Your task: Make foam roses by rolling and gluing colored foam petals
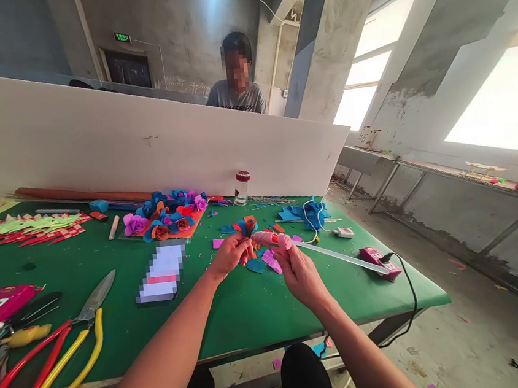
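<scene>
In my left hand point(232, 255), the fingers pinch a small orange-and-blue paper flower point(246, 225) at its base. My right hand point(303, 276) is wrapped around a pink hot glue gun point(266, 239), whose front end points left at the flower. A long, clear glue stick point(339, 256) sticks out of the back of the gun to the right. Below and around the hands lie loose purple petals point(272, 262) and blue petals point(256, 266). Whether the nozzle touches the flower is too small to tell.
Finished paper flowers point(168, 214) lie behind left, near a phone point(162, 272). Large scissors point(84, 317) rest front left. A red-lidded jar point(242, 188) stands before a white partition point(142, 138), with a person point(239, 91) behind it. A power strip point(380, 263) with a black cord sits right.
</scene>
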Available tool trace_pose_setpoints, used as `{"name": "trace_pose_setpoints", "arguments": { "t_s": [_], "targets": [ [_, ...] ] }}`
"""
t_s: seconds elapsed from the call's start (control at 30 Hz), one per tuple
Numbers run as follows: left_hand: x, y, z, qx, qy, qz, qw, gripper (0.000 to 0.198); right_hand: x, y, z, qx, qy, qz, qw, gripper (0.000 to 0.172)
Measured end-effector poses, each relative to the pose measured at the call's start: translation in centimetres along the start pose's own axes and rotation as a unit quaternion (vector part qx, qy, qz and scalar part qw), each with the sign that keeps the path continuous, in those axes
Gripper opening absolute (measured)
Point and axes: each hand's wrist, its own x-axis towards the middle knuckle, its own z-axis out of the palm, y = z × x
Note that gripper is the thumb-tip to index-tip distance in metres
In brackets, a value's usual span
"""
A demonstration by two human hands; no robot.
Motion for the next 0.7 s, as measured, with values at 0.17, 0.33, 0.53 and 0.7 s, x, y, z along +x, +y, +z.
{"name": "trace_pose_setpoints", "arguments": {
  "t_s": [0.17,0.33,0.53,0.7],
  "targets": [
    [-0.11,0.43,0.24,-0.013,0.008,-0.008,1.000,0.027,-0.61,0.46,-0.64,0.013,0.027,0.034,0.999,0.032],
    [-0.09,0.41,0.24,-0.009,0.016,-0.010,1.000,0.028,-0.77,0.67,-0.94,0.015,0.031,0.060,0.998,0.034],
    [-0.11,0.51,0.20,-0.009,0.020,-0.010,1.000,0.028,-0.57,0.32,-0.37,0.018,0.033,0.058,0.998,0.036],
    [-0.09,0.77,0.33,-0.016,0.009,-0.006,1.000,0.029,-0.36,0.26,-0.01,0.017,0.028,0.047,0.998,0.033]
  ]
}}
